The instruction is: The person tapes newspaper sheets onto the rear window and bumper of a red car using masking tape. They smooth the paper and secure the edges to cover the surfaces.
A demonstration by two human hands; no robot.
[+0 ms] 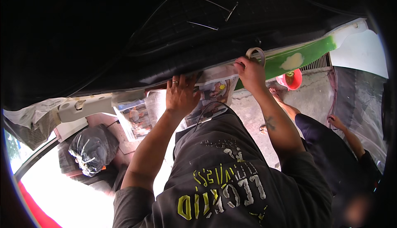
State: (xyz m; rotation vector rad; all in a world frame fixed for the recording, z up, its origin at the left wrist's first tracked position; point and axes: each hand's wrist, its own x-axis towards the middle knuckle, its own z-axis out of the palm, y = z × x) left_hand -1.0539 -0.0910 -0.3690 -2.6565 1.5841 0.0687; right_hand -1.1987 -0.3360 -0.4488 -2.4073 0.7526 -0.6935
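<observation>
We are looking up along our own raised arms at the underside of a dark car panel [124,33] that is filling the top of the view. Our left hand [181,93] is pressing flat against a sheet of newspaper [211,91] that is lying along the panel's lower edge; its fingers [175,82] are spreading wide over the paper, and a ring is showing on one of them. Our right hand [249,73] is reaching up just beside it, to the right, and its fingers are closing on a roll of masking tape [256,53] held against the edge, right where the newspaper is ending and a green painted strip [297,56] with a pale patch is beginning. More newspaper [134,118] is hanging further left, next to a pale trim piece [82,106]. Below that, a knotted black plastic bag [93,147] is sitting in the car. Our dark printed shirt [223,178] is filling the lower middle. On the right, another person in dark clothing [326,145] is crouching on the concrete ground [252,112], with a red bucket [291,79] standing near their foot.
</observation>
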